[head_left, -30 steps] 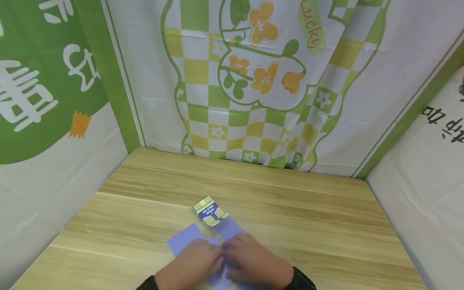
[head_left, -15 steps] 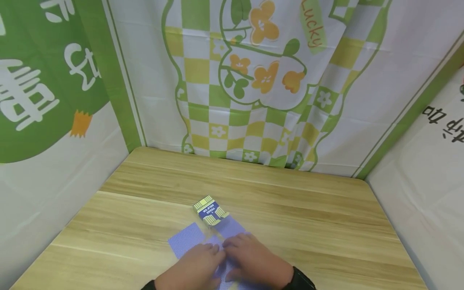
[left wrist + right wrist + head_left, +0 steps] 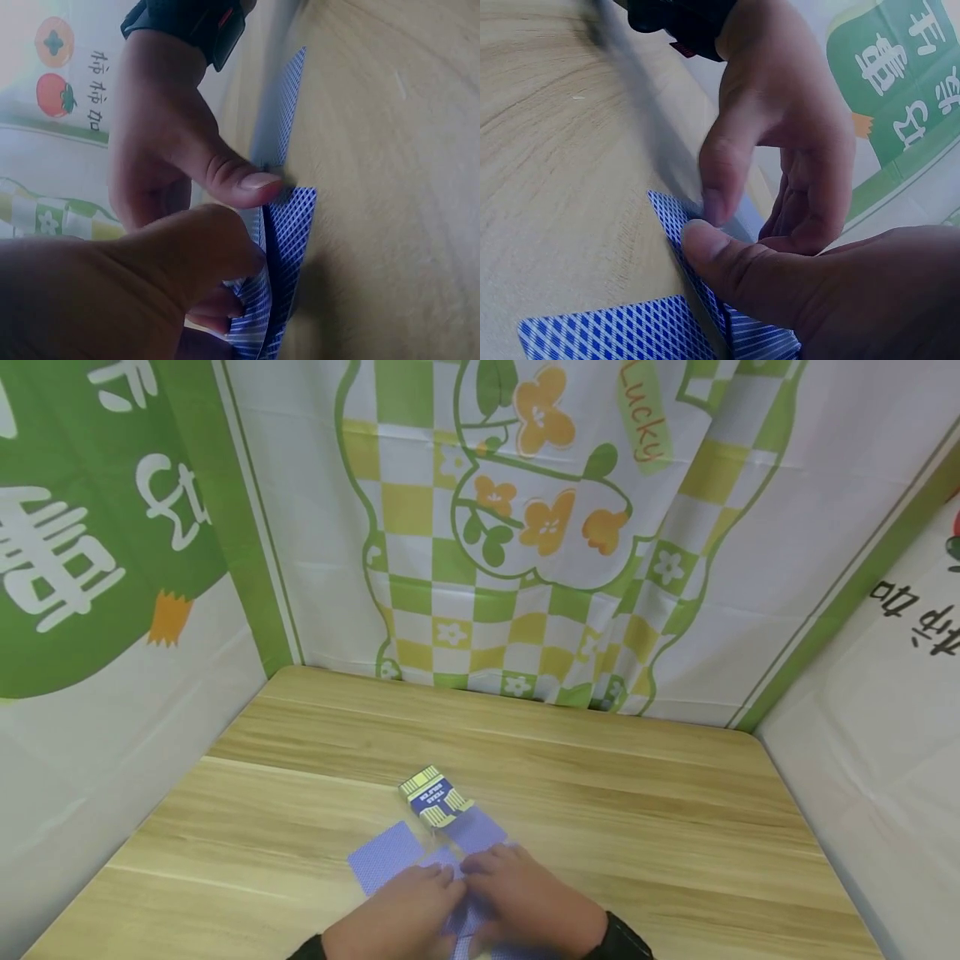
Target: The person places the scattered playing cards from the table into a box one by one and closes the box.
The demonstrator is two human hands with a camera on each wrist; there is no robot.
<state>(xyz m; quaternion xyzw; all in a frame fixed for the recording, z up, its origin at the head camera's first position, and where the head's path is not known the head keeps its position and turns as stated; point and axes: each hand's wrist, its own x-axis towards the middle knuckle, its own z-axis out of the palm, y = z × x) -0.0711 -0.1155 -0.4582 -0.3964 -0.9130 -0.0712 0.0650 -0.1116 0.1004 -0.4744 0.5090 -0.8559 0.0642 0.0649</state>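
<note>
In the head view, my left hand (image 3: 397,910) and right hand (image 3: 528,889) meet near the table's front, fingertips almost together. Between them they hold blue-patterned playing cards (image 3: 468,917) by the edges. The left wrist view shows the cards (image 3: 291,225) standing apart in two layers, the inner one bent. From the right wrist, my right thumb (image 3: 705,241) presses on a raised card edge, with the left thumb (image 3: 715,204) just beyond it. My palms and fingers hide most of the cards, so their number is unclear.
One blue-backed card (image 3: 385,856) lies flat left of the hands. Another card (image 3: 476,829) lies beyond them, against a Texas Hold'em card box (image 3: 435,797). Printed cloth (image 3: 517,635) walls the wooden table (image 3: 637,793) at the back and sides.
My left hand has shifted slightly right and its fingers lie farther forward than a second ago. The right hand stays nearly in place. Box and loose cards have not moved.
</note>
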